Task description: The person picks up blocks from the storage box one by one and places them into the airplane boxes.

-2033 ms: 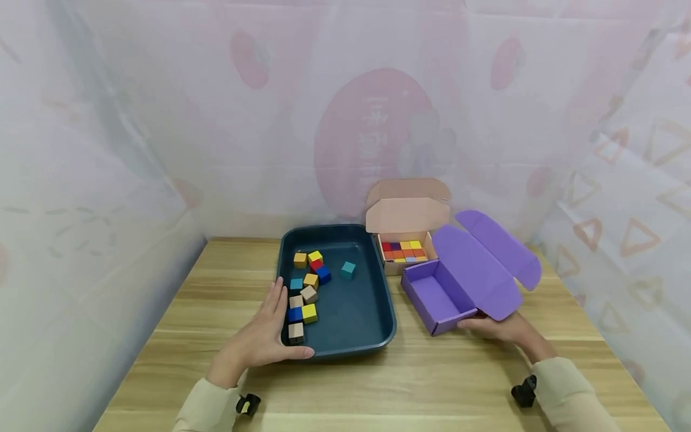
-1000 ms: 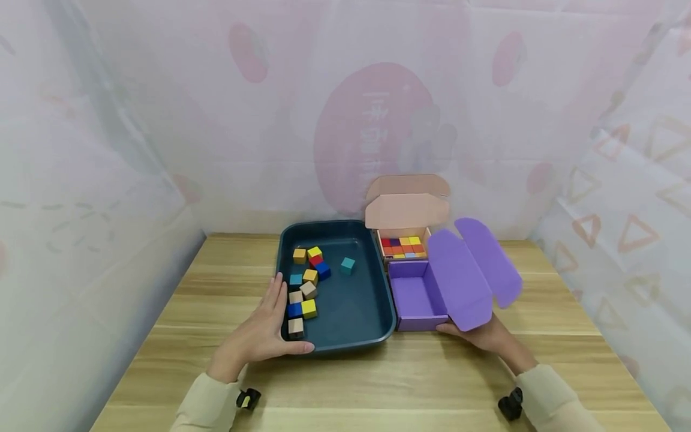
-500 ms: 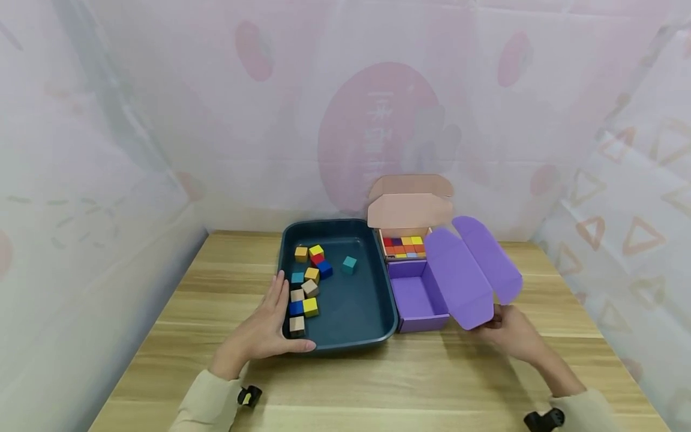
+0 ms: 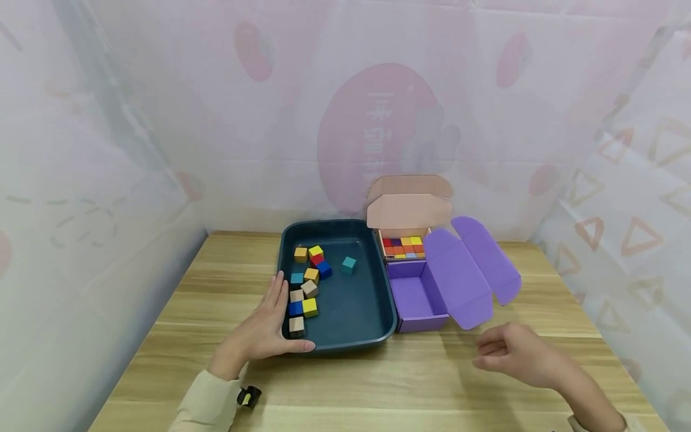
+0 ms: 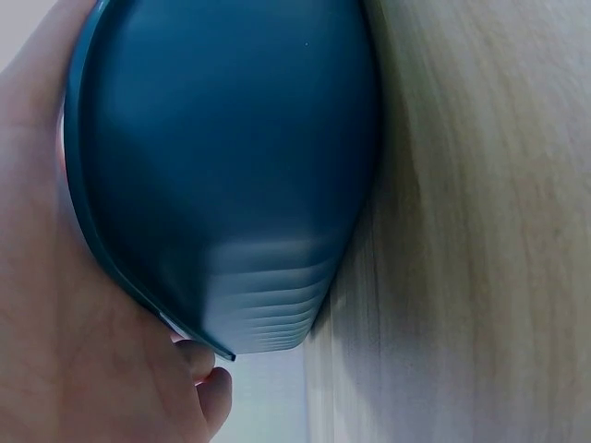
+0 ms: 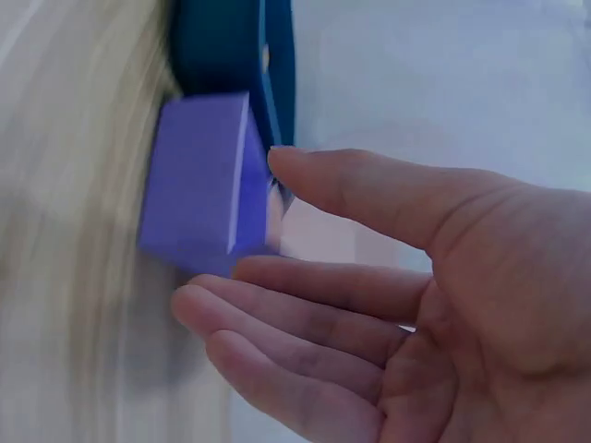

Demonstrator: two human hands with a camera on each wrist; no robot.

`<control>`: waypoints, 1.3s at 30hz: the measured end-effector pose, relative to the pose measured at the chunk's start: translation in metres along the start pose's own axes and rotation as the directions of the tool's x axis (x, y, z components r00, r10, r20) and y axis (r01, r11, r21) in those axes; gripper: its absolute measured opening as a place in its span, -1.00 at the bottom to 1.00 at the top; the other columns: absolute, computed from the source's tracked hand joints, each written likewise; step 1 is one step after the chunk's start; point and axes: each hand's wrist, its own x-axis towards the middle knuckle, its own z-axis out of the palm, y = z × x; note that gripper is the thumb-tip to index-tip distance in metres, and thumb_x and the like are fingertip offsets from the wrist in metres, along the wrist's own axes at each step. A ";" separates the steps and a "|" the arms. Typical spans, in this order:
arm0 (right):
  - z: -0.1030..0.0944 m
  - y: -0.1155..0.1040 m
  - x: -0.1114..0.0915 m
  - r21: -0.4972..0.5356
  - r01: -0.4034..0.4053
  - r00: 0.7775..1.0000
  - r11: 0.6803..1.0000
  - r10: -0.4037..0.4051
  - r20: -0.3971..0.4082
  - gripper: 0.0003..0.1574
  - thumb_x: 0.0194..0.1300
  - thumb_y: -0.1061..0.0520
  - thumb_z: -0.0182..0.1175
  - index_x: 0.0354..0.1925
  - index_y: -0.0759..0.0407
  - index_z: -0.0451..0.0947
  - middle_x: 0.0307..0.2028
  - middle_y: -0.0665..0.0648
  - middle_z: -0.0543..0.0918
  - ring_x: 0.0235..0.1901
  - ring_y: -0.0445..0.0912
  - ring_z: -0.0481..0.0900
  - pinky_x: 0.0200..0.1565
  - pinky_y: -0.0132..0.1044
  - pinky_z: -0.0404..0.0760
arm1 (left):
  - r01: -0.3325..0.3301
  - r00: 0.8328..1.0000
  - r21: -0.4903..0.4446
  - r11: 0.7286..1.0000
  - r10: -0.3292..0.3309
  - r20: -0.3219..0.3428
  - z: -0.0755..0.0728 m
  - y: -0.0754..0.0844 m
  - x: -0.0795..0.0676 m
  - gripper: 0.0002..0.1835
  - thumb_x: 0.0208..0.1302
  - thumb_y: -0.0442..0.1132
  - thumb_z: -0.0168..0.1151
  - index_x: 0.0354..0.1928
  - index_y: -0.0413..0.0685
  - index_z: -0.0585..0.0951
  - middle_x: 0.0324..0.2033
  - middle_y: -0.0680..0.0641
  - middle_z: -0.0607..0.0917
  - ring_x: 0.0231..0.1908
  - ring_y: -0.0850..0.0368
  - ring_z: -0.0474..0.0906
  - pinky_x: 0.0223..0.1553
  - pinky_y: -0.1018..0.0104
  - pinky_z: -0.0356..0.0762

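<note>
My left hand (image 4: 263, 333) rests on the near left corner of a dark teal tray (image 4: 351, 324), fingers stretched along its left rim and thumb along the front rim. The left wrist view shows the palm against the tray's rim (image 5: 88, 203). Several wooden cubes (image 4: 309, 288) in various colours lie along the tray's left half, with one teal cube (image 4: 348, 265) apart. My right hand (image 4: 520, 354) is in front of the purple box (image 4: 423, 324), away from it and holding nothing. Its fingers are loosely bent, thumb apart, in the right wrist view.
Behind the purple box, a peach cardboard box (image 4: 408, 211) stands with its lid up, packed with coloured cubes (image 4: 402, 246). The purple lid (image 4: 461, 282) hangs out to the right. Wooden table (image 4: 378, 390) spreads in front; printed cloth (image 4: 259, 150) encloses the back and sides.
The purple box was slid left and turned square, up against the tray and in front of the peach box. My right hand then let go and drew back toward the near right. The left hand stayed put.
</note>
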 end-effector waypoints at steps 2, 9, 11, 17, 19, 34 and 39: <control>0.006 -0.017 0.004 -0.017 0.051 0.999 0.999 -0.051 0.000 -0.44 0.38 0.01 0.44 0.06 0.49 0.68 -0.11 0.19 0.85 -0.18 -0.25 0.81 -0.18 -0.38 0.79 | 0.002 1.000 -0.002 1.000 -0.002 0.004 0.000 0.000 0.000 0.61 -0.04 0.63 0.38 0.69 -0.24 -0.26 0.71 -0.22 -0.38 0.70 -0.31 -0.40 0.58 -0.42 0.06; 0.020 -0.077 0.037 -0.099 0.141 0.988 0.985 -0.146 -0.049 -0.49 0.37 -0.13 0.44 0.08 0.21 0.75 -0.04 0.10 0.85 -0.14 -0.22 0.83 -0.13 -0.42 0.78 | 0.006 1.000 -0.008 1.000 -0.006 0.001 0.000 -0.001 0.000 0.62 -0.04 0.63 0.39 0.69 -0.22 -0.28 0.71 -0.20 -0.40 0.70 -0.29 -0.41 0.57 -0.42 0.06; 0.021 -0.090 0.053 -0.132 0.142 0.986 0.981 -0.152 -0.067 -0.49 0.36 -0.13 0.45 0.08 0.19 0.76 -0.03 0.10 0.85 -0.12 -0.16 0.84 -0.12 -0.39 0.80 | 0.008 1.000 -0.004 1.000 -0.008 -0.004 0.001 -0.001 0.001 0.62 -0.04 0.63 0.39 0.70 -0.22 -0.27 0.71 -0.20 -0.40 0.71 -0.29 -0.40 0.57 -0.43 0.07; 0.024 -0.112 0.116 -0.186 0.090 0.987 0.978 -0.112 -0.111 -0.48 0.33 -0.06 0.49 0.10 0.25 0.74 -0.02 0.18 0.85 -0.05 0.00 0.84 -0.02 -0.13 0.83 | 0.007 1.000 0.026 1.000 -0.007 -0.015 0.001 0.000 0.002 0.62 -0.06 0.66 0.36 0.70 -0.21 -0.28 0.71 -0.22 -0.37 0.71 -0.29 -0.37 0.58 -0.41 0.06; 0.024 -0.115 0.141 -0.195 0.061 0.989 0.979 -0.086 -0.124 -0.46 0.33 -0.04 0.49 0.12 0.30 0.72 -0.01 0.21 0.84 -0.03 0.02 0.83 0.01 -0.09 0.82 | 0.007 1.000 0.044 0.999 -0.006 -0.017 0.000 0.000 0.002 0.64 -0.08 0.69 0.33 0.70 -0.20 -0.28 0.71 -0.23 -0.35 0.71 -0.29 -0.35 0.59 -0.39 0.06; 0.043 -0.127 0.276 -0.225 -0.208 0.970 0.952 0.170 -0.176 -0.41 0.34 -0.07 0.48 0.12 0.34 0.70 0.14 0.30 0.72 0.00 0.10 0.67 0.13 0.01 0.76 | 0.053 0.998 0.095 0.994 -0.049 -0.040 0.001 0.006 -0.006 0.65 -0.10 0.69 0.35 0.68 -0.31 -0.20 0.70 -0.29 -0.30 0.71 -0.30 -0.27 0.63 -0.33 0.01; 0.057 -0.113 0.299 -0.203 -0.294 0.942 0.934 0.248 -0.225 -0.44 0.30 -0.05 0.52 0.07 0.32 0.68 0.14 0.27 0.71 0.12 0.12 0.64 0.17 0.02 0.74 | 0.056 0.997 0.110 0.992 -0.051 -0.050 0.001 0.007 -0.006 0.67 -0.14 0.74 0.31 0.67 -0.35 -0.15 0.70 -0.32 -0.27 0.70 -0.31 -0.23 0.63 -0.33 0.01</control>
